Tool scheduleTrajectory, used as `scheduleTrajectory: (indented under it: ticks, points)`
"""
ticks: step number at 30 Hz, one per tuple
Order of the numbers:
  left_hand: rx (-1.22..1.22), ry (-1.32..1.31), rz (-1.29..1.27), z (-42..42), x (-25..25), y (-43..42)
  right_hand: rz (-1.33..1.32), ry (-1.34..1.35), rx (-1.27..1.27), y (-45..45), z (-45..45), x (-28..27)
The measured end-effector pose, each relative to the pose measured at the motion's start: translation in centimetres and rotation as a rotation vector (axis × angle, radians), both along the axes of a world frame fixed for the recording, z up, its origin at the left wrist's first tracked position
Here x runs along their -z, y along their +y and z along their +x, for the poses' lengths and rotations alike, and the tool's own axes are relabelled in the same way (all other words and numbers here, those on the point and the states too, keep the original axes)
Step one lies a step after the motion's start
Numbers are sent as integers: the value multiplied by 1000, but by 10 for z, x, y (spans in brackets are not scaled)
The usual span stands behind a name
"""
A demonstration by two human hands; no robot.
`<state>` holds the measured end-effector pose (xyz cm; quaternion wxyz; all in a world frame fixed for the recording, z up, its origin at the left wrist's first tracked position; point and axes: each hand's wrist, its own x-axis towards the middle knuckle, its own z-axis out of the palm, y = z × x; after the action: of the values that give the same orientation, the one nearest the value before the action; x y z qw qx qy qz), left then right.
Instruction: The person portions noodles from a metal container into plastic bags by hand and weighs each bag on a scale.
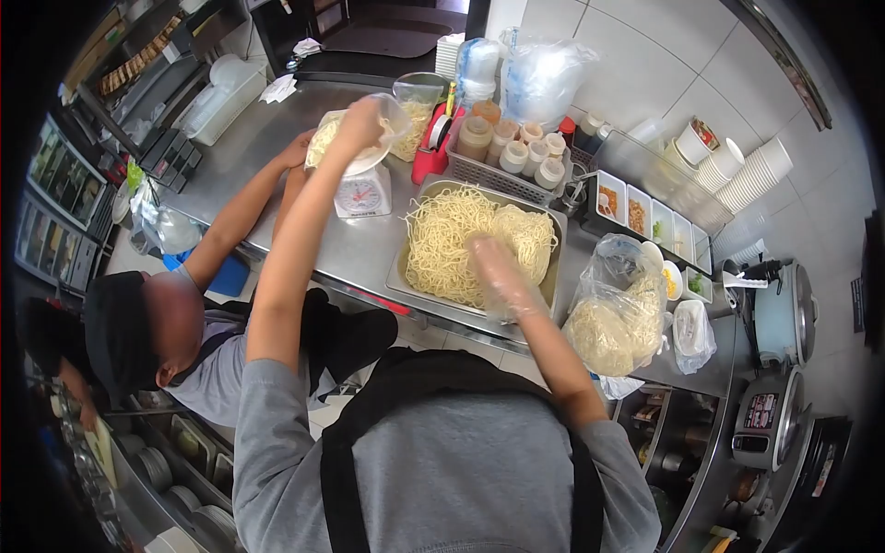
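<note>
My left hand is over a pale bowl on the white dial scale. Its fingers look curled, with loose clear plastic around them; what they hold is hidden. Pale noodles lie at the bowl's left side, where a co-worker's hand reaches in. Inside a clear plastic glove, my right hand presses into yellow noodles heaped in a metal tray. Motion blurs its fingers among the strands.
Bagged noodles lie right of the tray, and another noodle bag stands behind the scale. Sauce bottles fill a basket. Topping containers line the wall. A co-worker crouches close at my left.
</note>
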<state>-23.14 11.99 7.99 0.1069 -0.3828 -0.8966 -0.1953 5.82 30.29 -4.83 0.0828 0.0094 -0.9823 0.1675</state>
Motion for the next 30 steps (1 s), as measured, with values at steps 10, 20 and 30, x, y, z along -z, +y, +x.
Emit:
scheduleTrajectory:
  ticks: [10,20,30]
  points:
    - [137,-775,813,61,-120,-62,-979,42,-61,24,-4,-199]
    - [383,-1037,780,123,-110,-49,-1184,253,-223,50,-31,-276]
    - [395,-1125,684,148,-85,-38,-1233,671,-416,54,-45,-367]
